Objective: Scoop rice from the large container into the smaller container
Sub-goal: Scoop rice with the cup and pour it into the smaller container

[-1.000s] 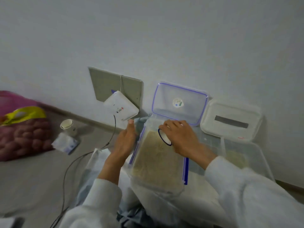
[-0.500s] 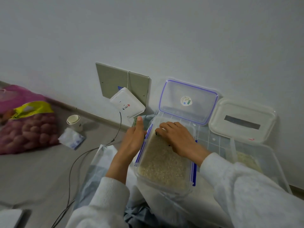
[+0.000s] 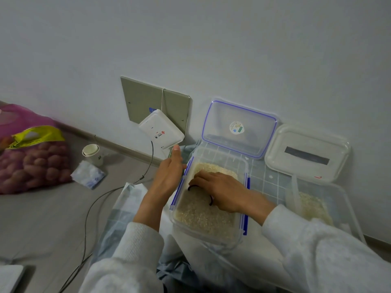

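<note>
The right hand (image 3: pixel 220 192) has dropped from the far rim of the blue-clipped container (image 3: pixel 208 199), where a second ago it held a dark-rimmed cup (image 3: pixel 201 194) up at the edge, down into the rice (image 3: pixel 201 216) itself. Now it lies palm-down across the middle of the frame, its grip clenched on the cup, whose rim shows only as two dark arcs under the fingers — the rest is sunk in the grain or hidden by the hand. The left hand (image 3: pixel 169 174) has stayed flat against the container's left wall near the blue clip, fingers straight and released around nothing, steadying rather than holding.

Which tub is the task's "large" one is not certain. The clear tub (image 3: pixel 317 208) at the right of the frame looks bigger and holds a lower layer of rice, so this container in the centre is probably the smaller one receiving it. If so, the cup going down here reads as emptying or levelling a scoop, not filling one — a judgement only. Rice stands high in the centre container, so the transfer seems well along.

Both lids lean on the wall behind: the blue-edged lid (image 3: pixel 239 129) and the white lid (image 3: pixel 306 154) at upper right. Pressing the cup near a full rim could push grains over onto the checked cloth (image 3: pixel 266 178) beneath.
</note>
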